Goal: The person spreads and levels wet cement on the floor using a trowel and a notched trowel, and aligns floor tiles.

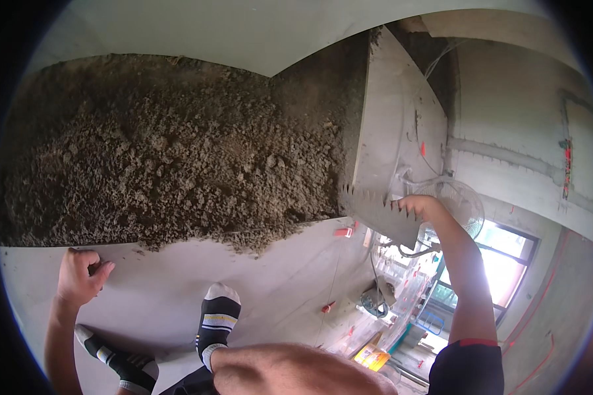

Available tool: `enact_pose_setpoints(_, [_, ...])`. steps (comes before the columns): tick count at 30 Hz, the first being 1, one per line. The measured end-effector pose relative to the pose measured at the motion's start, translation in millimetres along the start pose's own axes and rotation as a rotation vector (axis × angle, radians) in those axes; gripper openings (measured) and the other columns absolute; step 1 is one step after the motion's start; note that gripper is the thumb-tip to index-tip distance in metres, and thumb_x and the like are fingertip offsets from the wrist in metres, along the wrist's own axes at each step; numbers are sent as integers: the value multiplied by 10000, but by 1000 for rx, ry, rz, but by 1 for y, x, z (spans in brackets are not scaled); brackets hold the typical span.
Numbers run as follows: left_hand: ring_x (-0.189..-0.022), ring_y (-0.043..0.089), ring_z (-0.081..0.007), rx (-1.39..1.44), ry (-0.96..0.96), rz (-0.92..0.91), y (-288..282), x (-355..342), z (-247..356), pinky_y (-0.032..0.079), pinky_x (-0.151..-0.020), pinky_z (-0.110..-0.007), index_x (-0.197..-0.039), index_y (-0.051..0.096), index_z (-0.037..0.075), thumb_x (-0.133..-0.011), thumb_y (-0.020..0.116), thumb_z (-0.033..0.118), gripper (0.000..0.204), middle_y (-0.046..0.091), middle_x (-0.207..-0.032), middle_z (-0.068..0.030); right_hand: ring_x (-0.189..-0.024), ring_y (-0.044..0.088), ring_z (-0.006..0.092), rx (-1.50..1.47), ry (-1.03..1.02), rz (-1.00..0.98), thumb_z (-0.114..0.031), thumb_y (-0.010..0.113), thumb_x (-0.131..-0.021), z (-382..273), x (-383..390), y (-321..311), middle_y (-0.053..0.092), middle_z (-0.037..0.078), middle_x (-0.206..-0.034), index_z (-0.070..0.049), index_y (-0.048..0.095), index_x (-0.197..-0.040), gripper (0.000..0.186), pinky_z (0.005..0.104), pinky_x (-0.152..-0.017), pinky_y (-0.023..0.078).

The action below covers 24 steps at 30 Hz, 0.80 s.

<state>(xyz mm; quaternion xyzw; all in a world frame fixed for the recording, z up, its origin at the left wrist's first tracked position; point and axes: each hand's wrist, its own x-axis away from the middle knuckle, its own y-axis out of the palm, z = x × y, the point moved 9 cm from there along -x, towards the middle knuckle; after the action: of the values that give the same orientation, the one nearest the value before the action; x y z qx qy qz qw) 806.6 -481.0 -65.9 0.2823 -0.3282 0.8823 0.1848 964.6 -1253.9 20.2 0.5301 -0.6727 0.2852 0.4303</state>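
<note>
In my right hand (pixel 425 208) is a notched trowel (pixel 383 216). Its wide grey toothed blade reaches left to the right end of the mortar bed (pixel 178 164), and my fingers show at the blade's upper edge. The bed is brown-grey, loose and crumbly. My left hand (pixel 84 275) is curled into a loose fist at the far edge of the pale slab (pixel 270 280), beside the mortar. Between thumb and fingers I make out only a dark gap. Some crumbs of mortar spill over the slab's edge.
My feet in black-and-white socks (pixel 219 313) rest on the slab. Another pale slab (pixel 398 108) borders the mortar at right. A standing fan (pixel 458 204), red clips (pixel 328 307), a yellow bucket (pixel 373 357) and a bright window (pixel 504 263) lie to the right.
</note>
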Motion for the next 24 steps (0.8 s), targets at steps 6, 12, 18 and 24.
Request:
enact_pose_setpoints(6, [-431, 526, -297, -27, 51, 22, 2, -2, -5, 392, -462, -391, -524, 484, 34, -777, 772, 142, 398, 520, -460, -103, -837, 598, 208, 103, -459, -205, -323, 584, -888, -35, 8, 24, 601, 10, -892, -177, 673, -1012, 211, 434, -705, 504])
enact_pose_setpoints(12, [-468, 558, -314, -46, -70, -28, -4, 5, -10, 419, -481, -388, -540, 507, 27, -775, 778, 168, 385, 539, -486, -121, -809, 570, 196, -181, 917, 379, -367, 553, -917, -76, -1, 36, 594, 55, -964, -189, 666, -1078, 266, 374, -607, 482])
enact_pose_setpoints(18, [-517, 614, -271, 62, -21, -20, 5, 2, 11, 494, -529, -353, -652, 587, 10, -784, 769, 135, 257, 611, -564, -105, -566, 541, 146, -139, 697, 661, -347, 629, -909, -161, 47, 24, 610, 34, -764, -62, 633, -988, 296, 335, -531, 449])
enact_pose_setpoints(24, [-1015, 640, -281, -185, 1002, 200, 104, 37, 204, 515, -892, -456, -1105, 684, 72, -823, 663, 162, 297, 681, -1075, -76, -592, 600, 202, -92, 384, 849, -255, 748, -832, -152, 7, 22, 635, 115, -751, -17, 618, -1033, 337, 354, -598, 488])
